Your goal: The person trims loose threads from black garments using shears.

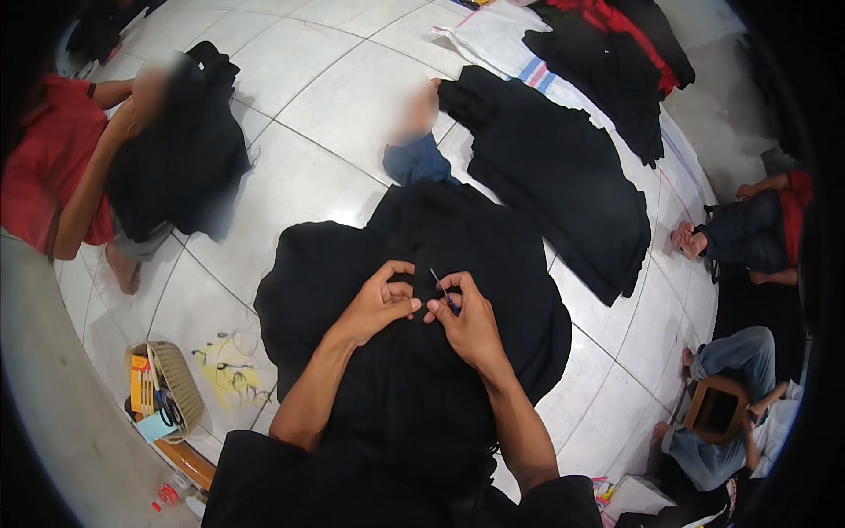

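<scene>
A black cloth garment point(396, 369) is spread over my lap and legs. My left hand point(384, 300) pinches a fold of it between thumb and fingers, at the middle of the cloth. Right beside it, my right hand point(465, 317) holds a small seam ripper point(445, 290) with a blue handle, its thin metal tip pointing up and away from me. The thumbs of both hands nearly meet at the fold. Small detail in the black cloth between them is too dark to make out.
A woven basket point(177, 389) with scissors point(165, 409) stands at left, near a yellow sheet point(231, 379) strewn with thread ends. Another black garment point(561, 171) lies ahead to the right, partly on a white sack point(488, 33). People sit at left and right on the tiled floor point(317, 145).
</scene>
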Demonstrator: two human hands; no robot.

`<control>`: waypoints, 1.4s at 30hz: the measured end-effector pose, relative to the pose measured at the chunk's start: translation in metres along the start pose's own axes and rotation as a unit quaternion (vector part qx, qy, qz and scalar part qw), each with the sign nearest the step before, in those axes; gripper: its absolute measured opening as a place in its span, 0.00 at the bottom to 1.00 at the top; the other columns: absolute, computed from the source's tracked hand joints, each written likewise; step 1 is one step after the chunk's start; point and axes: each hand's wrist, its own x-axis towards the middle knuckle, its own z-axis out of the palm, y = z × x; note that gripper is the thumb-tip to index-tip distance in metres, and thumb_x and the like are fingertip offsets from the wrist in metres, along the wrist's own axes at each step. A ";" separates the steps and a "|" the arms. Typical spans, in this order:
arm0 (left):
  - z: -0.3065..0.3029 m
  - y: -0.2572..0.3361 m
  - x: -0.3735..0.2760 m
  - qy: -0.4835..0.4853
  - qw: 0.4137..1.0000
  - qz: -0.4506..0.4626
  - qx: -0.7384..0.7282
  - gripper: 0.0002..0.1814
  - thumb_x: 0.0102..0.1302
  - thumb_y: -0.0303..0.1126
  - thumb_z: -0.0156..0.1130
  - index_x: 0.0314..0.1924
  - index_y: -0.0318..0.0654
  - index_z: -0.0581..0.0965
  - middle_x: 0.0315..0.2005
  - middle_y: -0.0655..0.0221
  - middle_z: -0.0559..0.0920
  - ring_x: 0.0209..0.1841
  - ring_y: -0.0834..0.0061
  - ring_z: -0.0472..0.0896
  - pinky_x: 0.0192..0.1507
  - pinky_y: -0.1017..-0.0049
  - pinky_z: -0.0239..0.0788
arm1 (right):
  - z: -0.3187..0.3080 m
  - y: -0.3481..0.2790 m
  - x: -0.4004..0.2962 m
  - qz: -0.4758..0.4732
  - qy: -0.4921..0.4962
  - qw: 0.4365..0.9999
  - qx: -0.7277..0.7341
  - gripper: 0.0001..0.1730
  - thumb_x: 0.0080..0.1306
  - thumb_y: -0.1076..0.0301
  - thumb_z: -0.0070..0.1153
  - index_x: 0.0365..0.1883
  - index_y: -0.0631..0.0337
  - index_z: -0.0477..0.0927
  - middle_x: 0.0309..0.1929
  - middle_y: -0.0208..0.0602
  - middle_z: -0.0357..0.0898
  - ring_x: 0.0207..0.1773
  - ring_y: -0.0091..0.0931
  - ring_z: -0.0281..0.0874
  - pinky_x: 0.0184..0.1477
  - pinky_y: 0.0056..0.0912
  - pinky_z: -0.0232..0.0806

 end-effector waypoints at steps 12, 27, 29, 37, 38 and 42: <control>0.009 0.033 0.009 0.055 0.878 0.207 0.428 0.20 0.69 0.19 0.66 0.61 0.33 0.85 0.50 0.58 0.81 0.52 0.59 0.85 0.54 0.64 0.78 | -0.007 -0.046 0.029 -0.137 0.102 0.945 -0.278 0.14 0.70 0.61 0.73 0.38 0.63 0.85 0.31 0.51 0.89 0.38 0.52 0.90 0.41 0.55 0.78; 0.009 0.016 0.038 0.118 0.790 0.190 0.570 0.08 0.71 0.24 0.68 0.48 0.32 0.85 0.43 0.51 0.87 0.48 0.45 0.87 0.50 0.53 0.80 | 0.015 -0.003 0.054 -0.065 0.112 0.981 -0.145 0.18 0.63 0.56 0.77 0.39 0.62 0.88 0.30 0.44 0.89 0.36 0.44 0.90 0.41 0.47 0.77; 0.013 0.030 0.041 0.145 0.838 0.160 0.502 0.07 0.71 0.25 0.69 0.47 0.32 0.85 0.43 0.50 0.89 0.47 0.44 0.88 0.50 0.55 0.81 | 0.016 -0.008 0.052 -0.059 0.127 0.977 -0.158 0.19 0.64 0.54 0.77 0.40 0.62 0.89 0.31 0.45 0.89 0.37 0.46 0.90 0.42 0.49 0.77; -0.006 0.026 0.040 0.117 0.976 0.075 0.165 0.12 0.78 0.28 0.71 0.56 0.28 0.86 0.45 0.65 0.91 0.45 0.79 0.88 0.51 0.76 0.80 | 0.021 -0.002 0.052 -0.111 0.141 0.978 -0.108 0.19 0.70 0.53 0.73 0.41 0.62 0.88 0.31 0.49 0.88 0.36 0.50 0.89 0.40 0.50 0.76; -0.002 0.029 0.039 0.127 0.970 0.085 0.187 0.12 0.77 0.27 0.71 0.55 0.29 0.87 0.44 0.64 0.92 0.45 0.79 0.88 0.50 0.76 0.80 | 0.021 -0.004 0.050 -0.107 0.144 0.980 -0.092 0.16 0.70 0.56 0.72 0.41 0.62 0.88 0.30 0.49 0.87 0.34 0.49 0.88 0.39 0.50 0.75; 0.008 0.034 0.041 0.163 0.949 0.107 0.248 0.10 0.77 0.26 0.71 0.53 0.27 0.88 0.42 0.64 0.92 0.45 0.80 0.88 0.48 0.76 0.80 | 0.015 -0.002 0.053 -0.149 0.132 0.976 -0.093 0.12 0.69 0.60 0.70 0.39 0.61 0.87 0.28 0.50 0.84 0.32 0.50 0.84 0.36 0.51 0.72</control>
